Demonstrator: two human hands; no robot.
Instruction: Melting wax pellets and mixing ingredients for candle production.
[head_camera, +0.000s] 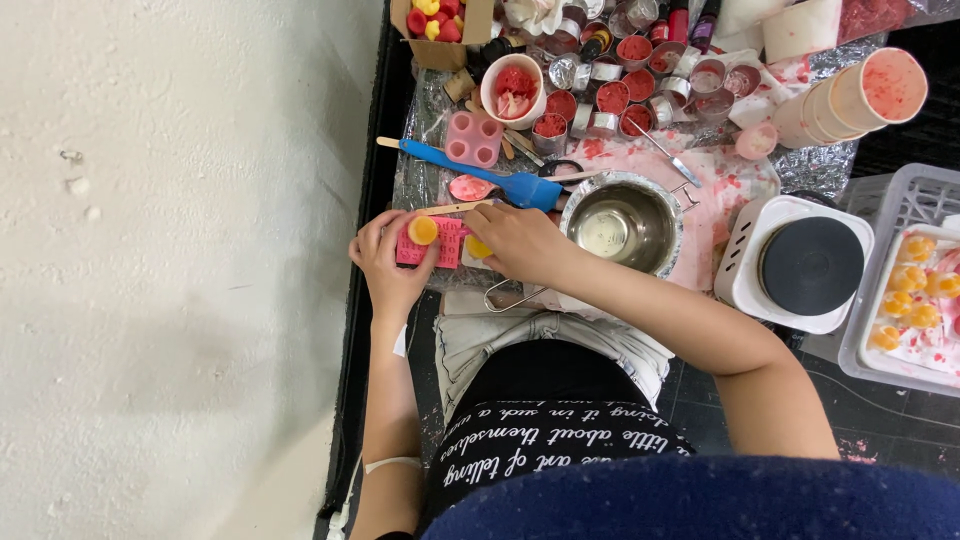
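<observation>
Nearest the camera is a dark blue garment (700, 500), then a black shirt with white script. Beyond it, the left hand (392, 262) grips a pink silicone mould (440, 243) at the bench (372, 150) edge, thumb by one yellow wax piece (423, 230); the right hand (520, 243) has its fingers curled down over a second yellow piece (478, 247), though whether they pinch it cannot be told. Judged from this, pieces are being popped out; the next calls for flexing the mould gently. One steel bowl (622, 222), one blue spatula (480, 175), one hotplate (808, 262).
</observation>
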